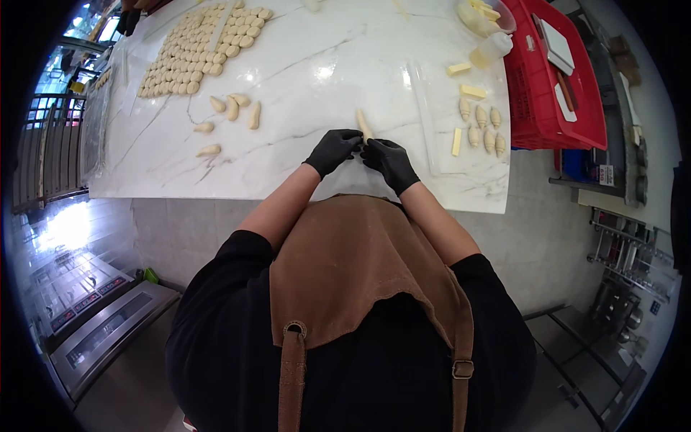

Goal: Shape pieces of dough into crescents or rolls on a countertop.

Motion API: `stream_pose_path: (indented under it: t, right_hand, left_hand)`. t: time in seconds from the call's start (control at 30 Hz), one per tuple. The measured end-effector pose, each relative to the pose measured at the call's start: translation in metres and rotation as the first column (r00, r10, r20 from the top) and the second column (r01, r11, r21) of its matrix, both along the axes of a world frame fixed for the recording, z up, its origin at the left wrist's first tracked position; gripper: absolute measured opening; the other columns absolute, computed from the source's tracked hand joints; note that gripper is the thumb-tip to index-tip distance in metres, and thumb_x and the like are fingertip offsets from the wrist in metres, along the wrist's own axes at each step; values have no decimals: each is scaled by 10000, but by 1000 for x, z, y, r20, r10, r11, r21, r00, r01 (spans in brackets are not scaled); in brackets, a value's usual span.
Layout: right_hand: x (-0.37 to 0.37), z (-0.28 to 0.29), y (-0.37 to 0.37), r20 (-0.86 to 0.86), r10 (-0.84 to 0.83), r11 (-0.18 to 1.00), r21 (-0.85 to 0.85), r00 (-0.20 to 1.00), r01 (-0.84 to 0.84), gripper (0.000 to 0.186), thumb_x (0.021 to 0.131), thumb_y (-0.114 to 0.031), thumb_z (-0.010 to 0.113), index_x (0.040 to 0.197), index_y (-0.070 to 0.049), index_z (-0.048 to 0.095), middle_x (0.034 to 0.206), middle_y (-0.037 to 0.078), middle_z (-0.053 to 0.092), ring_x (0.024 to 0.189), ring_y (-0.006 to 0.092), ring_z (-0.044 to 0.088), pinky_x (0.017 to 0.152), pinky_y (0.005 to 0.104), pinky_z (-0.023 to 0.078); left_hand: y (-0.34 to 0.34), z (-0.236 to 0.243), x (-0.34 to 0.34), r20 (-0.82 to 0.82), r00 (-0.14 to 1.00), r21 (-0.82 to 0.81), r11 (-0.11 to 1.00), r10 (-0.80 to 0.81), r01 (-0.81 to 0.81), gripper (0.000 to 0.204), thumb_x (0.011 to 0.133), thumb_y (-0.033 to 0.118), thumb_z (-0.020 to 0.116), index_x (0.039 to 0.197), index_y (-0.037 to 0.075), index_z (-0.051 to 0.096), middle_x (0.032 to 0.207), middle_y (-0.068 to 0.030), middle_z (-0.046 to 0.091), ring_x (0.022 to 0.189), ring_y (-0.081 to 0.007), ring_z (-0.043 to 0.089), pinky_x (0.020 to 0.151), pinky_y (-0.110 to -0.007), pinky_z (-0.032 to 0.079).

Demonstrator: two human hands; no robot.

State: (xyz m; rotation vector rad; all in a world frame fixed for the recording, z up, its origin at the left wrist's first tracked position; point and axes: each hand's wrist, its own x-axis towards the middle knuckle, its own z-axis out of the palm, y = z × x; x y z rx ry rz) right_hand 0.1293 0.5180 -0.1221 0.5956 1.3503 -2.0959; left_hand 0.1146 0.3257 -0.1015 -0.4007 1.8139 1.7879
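Observation:
Both my hands wear black gloves and meet near the table's front edge. My left hand (337,150) and my right hand (389,162) have their fingers closed on the near end of a narrow, pale dough strip (363,124). The strip's far end lies away from me on the white marble table (302,93). To the right sit several small rolled dough pieces (482,117) with ridged coils, beside yellow butter sticks (473,91). Several tapered dough pieces (232,109) lie loose on the left. Exactly how my fingertips pinch the strip is too small to make out.
Many round dough pieces (194,61) are packed in rows at the far left. A long clear strip (425,115) lies right of my hands. Farther right stand a squeeze bottle (491,49), a bowl (507,16) with yellow sticks, and a red crate (520,86) against the table's edge.

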Motion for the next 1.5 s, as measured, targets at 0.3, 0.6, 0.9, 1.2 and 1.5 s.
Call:
stream_pose_path:
  t: [0.3, 0.6, 0.9, 1.2, 1.5]
  right_hand:
    - [-13, 7, -20, -84, 223, 872, 462, 971, -160, 309, 882, -213, 771, 1023, 49, 685, 799, 138, 718, 690, 201, 717, 635, 295, 579]
    - [-15, -20, -25, -261, 408, 691, 715, 875, -109, 389, 840, -198, 796, 1063, 92, 663, 787, 125, 702, 545, 191, 656, 526, 279, 542]
    - [-17, 7, -5, -101, 121, 924, 376, 987, -75, 316, 841, -193, 777, 1012, 59, 694, 750, 105, 707, 513, 179, 644, 481, 270, 507]
    - [5, -4, 124, 114, 612, -259, 964, 783, 61, 438, 875, -413, 697, 1037, -11, 636, 769, 186, 666, 706, 353, 668, 653, 432, 558]
    - [-11, 11, 122, -87, 391, 716, 654, 916, -243, 134, 856, -108, 611, 945, -10, 588, 701, 116, 589, 528, 230, 539, 512, 339, 484]
  left_hand:
    - [-14, 0, -31, 29, 999, -206, 978, 19, -12, 386, 958, 359, 677, 998, -20, 740, 861, -107, 745, 702, -167, 675, 668, -281, 544]
    - [1, -41, -88, -226, 866, -739, 657, -447, 147, 410, 859, 459, 705, 896, 53, 751, 874, -159, 748, 823, -292, 708, 758, -374, 555]
    - [-3, -39, -86, -373, 844, -796, 600, -385, -78, 477, 871, 468, 722, 1154, 84, 717, 1138, -93, 746, 943, -330, 697, 860, -401, 542]
    - [4, -36, -32, -651, 193, -709, 498, -734, -499, 628, 873, 436, 722, 1379, 90, 583, 1196, -136, 704, 1072, -299, 666, 902, -450, 514]
    - [27, -30, -11, -464, 690, -860, 469, -556, -201, 738, 865, 434, 708, 1465, 69, 485, 995, -115, 730, 904, -318, 704, 836, -455, 524]
